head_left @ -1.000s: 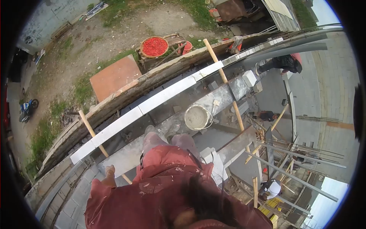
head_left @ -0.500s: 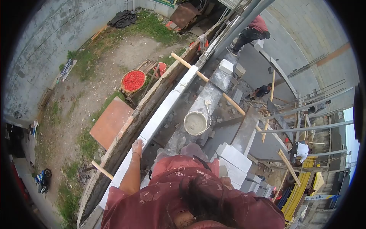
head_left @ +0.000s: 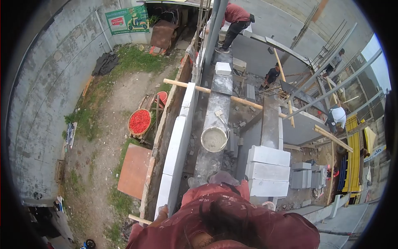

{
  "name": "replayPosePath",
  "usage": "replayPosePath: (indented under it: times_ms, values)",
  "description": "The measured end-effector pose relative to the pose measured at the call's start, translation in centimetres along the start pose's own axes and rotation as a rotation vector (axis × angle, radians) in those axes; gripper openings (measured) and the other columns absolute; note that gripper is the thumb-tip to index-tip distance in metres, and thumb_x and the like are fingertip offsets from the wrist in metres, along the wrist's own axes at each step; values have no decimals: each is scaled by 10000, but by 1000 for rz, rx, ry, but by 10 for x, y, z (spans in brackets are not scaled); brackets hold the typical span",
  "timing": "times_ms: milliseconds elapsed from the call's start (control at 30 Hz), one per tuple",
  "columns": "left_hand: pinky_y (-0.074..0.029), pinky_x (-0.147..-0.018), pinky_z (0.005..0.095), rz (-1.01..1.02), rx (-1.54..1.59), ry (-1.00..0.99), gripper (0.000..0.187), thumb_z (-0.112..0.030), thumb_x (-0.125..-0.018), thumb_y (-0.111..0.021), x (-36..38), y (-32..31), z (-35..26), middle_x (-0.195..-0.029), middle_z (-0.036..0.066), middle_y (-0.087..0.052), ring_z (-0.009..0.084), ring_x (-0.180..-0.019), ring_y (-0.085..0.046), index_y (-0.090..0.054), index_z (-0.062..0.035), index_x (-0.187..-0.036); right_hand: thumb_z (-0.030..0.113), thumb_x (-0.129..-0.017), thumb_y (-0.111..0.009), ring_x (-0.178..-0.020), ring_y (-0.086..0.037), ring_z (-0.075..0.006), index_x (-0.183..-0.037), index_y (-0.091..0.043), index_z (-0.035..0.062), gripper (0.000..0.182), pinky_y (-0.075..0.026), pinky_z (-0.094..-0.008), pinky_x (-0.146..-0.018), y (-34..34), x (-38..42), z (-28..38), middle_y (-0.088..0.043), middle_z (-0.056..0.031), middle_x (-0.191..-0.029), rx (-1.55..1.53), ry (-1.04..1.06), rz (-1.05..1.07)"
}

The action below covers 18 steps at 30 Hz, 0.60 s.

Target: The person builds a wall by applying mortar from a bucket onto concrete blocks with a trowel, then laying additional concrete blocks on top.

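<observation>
My left hand (head_left: 163,212) rests at the near end of a low wall of white blocks (head_left: 169,162), its fingers against the block edge and partly hard to see. Of my right hand (head_left: 268,205) only a small pale part shows past my shirt, beside stacked white blocks (head_left: 268,172); its fingers are hidden. Ahead of my feet, a bucket of grey mortar (head_left: 214,139) stands on a narrow plank walkway (head_left: 207,159). A flat scoop-like tool with a handle (head_left: 219,114) lies just beyond the bucket.
A bamboo pole (head_left: 199,88) crosses the walkway. Farther along are a single white block (head_left: 223,68) and a person (head_left: 237,25) bending over. Other people work below on the right. The drop to the yard on the left holds a basket of red items (head_left: 139,121).
My view has turned and tilted up, so more of the far end shows. My left hand appears lower and closer to my body along the wall; more of the stacked blocks is visible.
</observation>
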<state>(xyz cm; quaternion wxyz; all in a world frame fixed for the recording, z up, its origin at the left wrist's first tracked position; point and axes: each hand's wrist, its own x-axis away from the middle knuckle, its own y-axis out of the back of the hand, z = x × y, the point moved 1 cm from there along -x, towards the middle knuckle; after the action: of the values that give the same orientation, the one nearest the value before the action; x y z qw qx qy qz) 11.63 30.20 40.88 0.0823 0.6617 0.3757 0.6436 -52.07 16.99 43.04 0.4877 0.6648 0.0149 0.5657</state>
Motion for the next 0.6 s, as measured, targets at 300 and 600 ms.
replayPosePath:
  times_ms: [300, 600]
  values:
    - [-501, -889, 514, 54, 823, 220, 396, -389, -1035, -490, -30, 21, -27, -1233, 149, -704, 297, -1072, -691, -627, -103, -1272, 336, -825, -736, -756, -757, -273, -851, -762, -4, 343, -570, -391, -687, -6, 39, -58, -752, -146, -774, 172, 117, -59]
    - [-474, -919, 476, -165, 1606, 242, 566, -449, -1020, -550, -84, 102, -37, -1362, 117, -649, 255, -1176, -651, -509, -98, -1462, 258, -797, -717, -972, -743, -372, -1020, -777, 29, 325, -577, -451, -828, 31, 58, -2, -756, -216, -1020, 1, -223, -60]
